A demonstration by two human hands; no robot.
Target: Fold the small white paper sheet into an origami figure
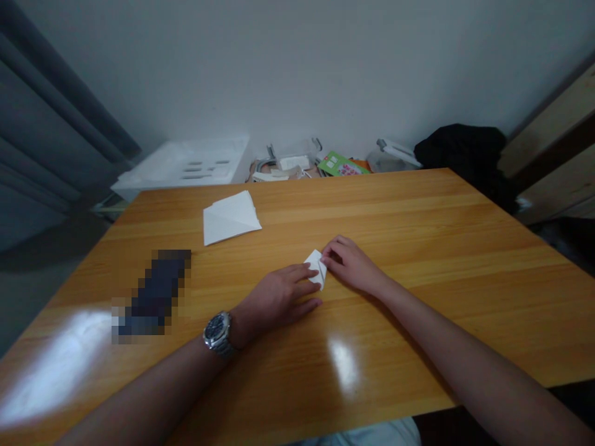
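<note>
A small folded piece of white paper (pixel 317 259) lies on the wooden table (pixel 400 217), between my two hands. My left hand (pixel 283 294), with a metal watch (pixel 217 329) on its wrist, rests palm down with fingers stretched out and slightly apart; its fingertips lie over the paper's left and lower part. From the right, my right hand (pixel 348 263) pinches the paper's right edge between thumb and fingers. Part of the paper is hidden under the left fingers. Farther back on the left lie white paper sheets (pixel 231 217), stacked unevenly.
A dark, pixelated flat object (pixel 158 294) lies on the table's left side. Beyond the far edge are a white foam tray (pixel 195 162), a green booklet (pixel 341 165), clear plastic containers (pixel 395 156) and black cloth (pixel 465 155). A grey curtain (pixel 51 111) hangs at left.
</note>
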